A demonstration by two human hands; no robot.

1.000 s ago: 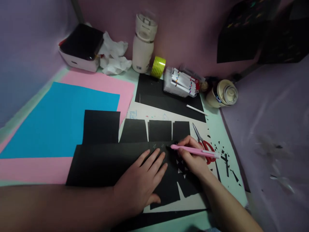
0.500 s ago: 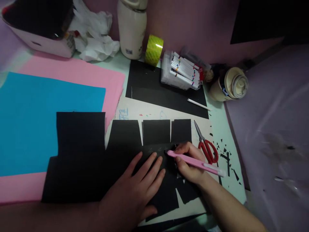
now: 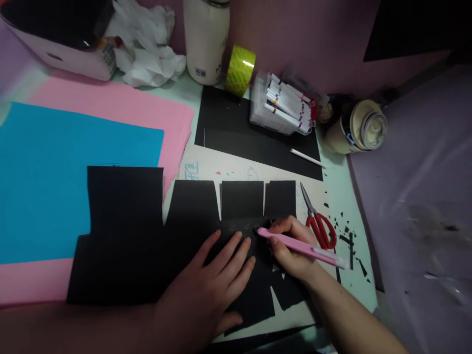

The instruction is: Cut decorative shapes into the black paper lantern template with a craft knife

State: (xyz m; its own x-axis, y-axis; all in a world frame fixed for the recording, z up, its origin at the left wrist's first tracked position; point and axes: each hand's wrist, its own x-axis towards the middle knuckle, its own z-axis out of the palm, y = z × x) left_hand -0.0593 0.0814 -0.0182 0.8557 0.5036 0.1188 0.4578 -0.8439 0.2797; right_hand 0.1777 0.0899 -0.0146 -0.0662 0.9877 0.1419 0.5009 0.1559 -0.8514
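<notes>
A large black card (image 3: 125, 265) lies across the work surface, with notches between flaps along its far edge. Faint small star-like marks show on it just beyond my left fingertips. My left hand (image 3: 217, 280) rests flat on the card, fingers slightly spread. In a pen grip, my right hand (image 3: 295, 246) holds a slim pink craft knife (image 3: 295, 242). Its dark tip is at the rightmost mark, touching or very near the card. Small pale openings show in the card beside my right hand. Red-handled scissors (image 3: 320, 223) lie just beyond that hand, blades pointing away.
Blue (image 3: 81, 137) and pink sheets (image 3: 177, 118) lie at left. Behind are crumpled tissue (image 3: 147, 54), a white bottle (image 3: 206, 44), yellow tape roll (image 3: 240, 71), a marker box (image 3: 283, 105) and a lidded cup (image 3: 354, 130). Black paper scraps (image 3: 350, 246) litter the right side.
The view has shifted slightly, so the background sits a little higher and further right. Both hands keep nearly the same pose, and the knife tip stays by the rightmost mark.
</notes>
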